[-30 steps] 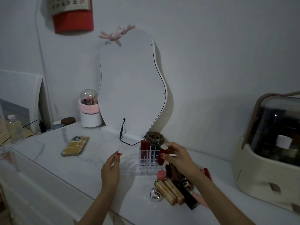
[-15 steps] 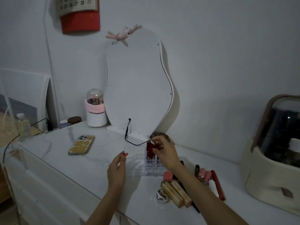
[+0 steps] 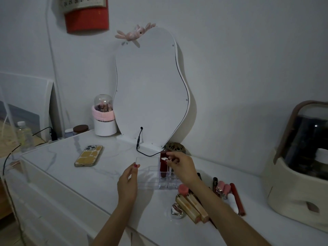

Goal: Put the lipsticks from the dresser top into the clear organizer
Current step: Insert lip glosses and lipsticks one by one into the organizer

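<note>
Upright, dark red lipstick point(image 3: 163, 163) fills clear organizer point(image 3: 148, 176).

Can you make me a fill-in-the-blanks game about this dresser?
1. The right hand is pushing a dark red lipstick into the clear ____.
2. The phone lies on the dresser to the ____ of the organizer.
3. A pink toy sits on top of the ____.
4. The left hand holds the organizer's ____ edge.

Missing words: organizer; left; mirror; left
</note>
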